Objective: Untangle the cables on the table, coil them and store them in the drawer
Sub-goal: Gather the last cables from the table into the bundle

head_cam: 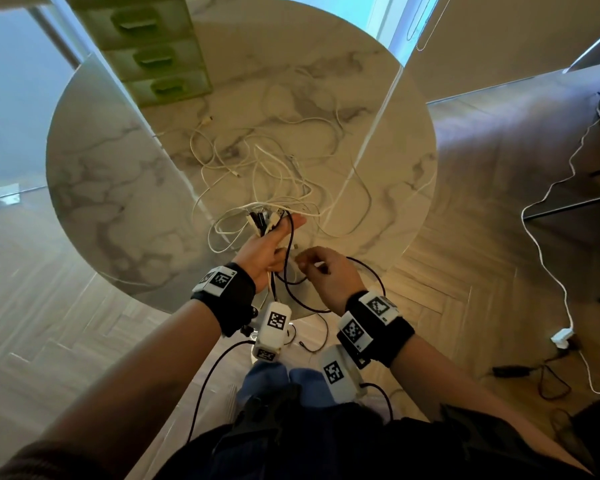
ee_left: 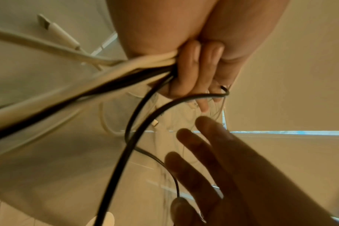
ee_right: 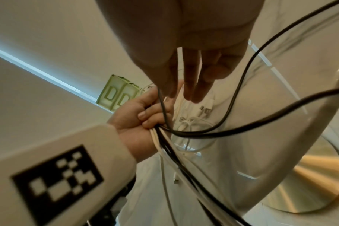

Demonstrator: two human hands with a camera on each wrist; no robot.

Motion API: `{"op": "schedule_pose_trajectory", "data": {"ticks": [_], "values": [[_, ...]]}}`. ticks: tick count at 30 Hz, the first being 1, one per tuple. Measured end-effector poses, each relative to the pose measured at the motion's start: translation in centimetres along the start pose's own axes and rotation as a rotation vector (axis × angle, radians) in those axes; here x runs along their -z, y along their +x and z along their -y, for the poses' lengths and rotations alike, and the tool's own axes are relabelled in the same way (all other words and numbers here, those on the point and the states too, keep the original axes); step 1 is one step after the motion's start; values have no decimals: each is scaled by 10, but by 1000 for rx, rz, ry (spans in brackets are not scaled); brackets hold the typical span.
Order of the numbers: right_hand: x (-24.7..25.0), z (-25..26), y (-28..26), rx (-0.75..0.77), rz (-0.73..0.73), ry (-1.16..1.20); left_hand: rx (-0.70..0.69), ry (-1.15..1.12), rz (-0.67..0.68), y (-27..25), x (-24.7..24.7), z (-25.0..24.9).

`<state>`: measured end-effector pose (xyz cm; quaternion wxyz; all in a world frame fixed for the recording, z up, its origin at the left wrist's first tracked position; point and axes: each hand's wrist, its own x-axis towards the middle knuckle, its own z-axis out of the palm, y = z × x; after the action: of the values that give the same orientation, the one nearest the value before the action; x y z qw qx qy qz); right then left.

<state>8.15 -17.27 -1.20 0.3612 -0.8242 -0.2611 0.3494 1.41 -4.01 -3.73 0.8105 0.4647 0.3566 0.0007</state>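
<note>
My left hand is raised over the table's near edge and grips a bundle of white and black cables, with its fingers curled round them. Several plug ends stick out above the fist. A black cable loops down from the bundle and off the table edge. My right hand is just right of the left. Its fingers are straight and spread among the hanging strands, and a white strand runs between thumb and fingers. A tangle of white cables lies on the table.
A green drawer unit with shut drawers stands at the far left of the round marble table. A white cord and a charger lie on the wooden floor to the right. A dark desk stands beyond them.
</note>
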Motion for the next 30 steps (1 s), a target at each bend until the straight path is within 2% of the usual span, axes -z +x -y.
{"op": "schedule_pose_trajectory", "data": {"ticks": [4,5,10,12,14,17,19,21,24,26,29,30], "values": [[-5,7,7,-143,57,145,-3,47,15,0,-8,-4],[-7,9,11,-137,50,153,9,35,20,-2,-13,-6],[-2,14,9,16,-25,-45,28,100,-32,3,-16,-5],[5,9,-7,79,-24,-69,15,40,-85,7,-9,-7],[7,-1,-28,90,107,-130,-5,-66,-105,8,-4,-11],[7,-34,-53,29,397,-345,0,-164,-53,7,-2,-12],[7,-62,-59,-37,547,-499,-17,-137,-16,5,-2,-9],[10,-84,-61,-100,630,-648,-27,-82,8,0,-3,-8],[22,-92,-60,-154,580,-681,-23,-29,65,-13,-5,-7],[34,-80,-57,-99,471,-614,-27,23,84,-23,-10,-2],[49,-44,-46,5,210,-318,-60,75,60,-37,-22,8],[52,-31,-43,24,163,-174,-74,88,54,-41,-26,12]]}}
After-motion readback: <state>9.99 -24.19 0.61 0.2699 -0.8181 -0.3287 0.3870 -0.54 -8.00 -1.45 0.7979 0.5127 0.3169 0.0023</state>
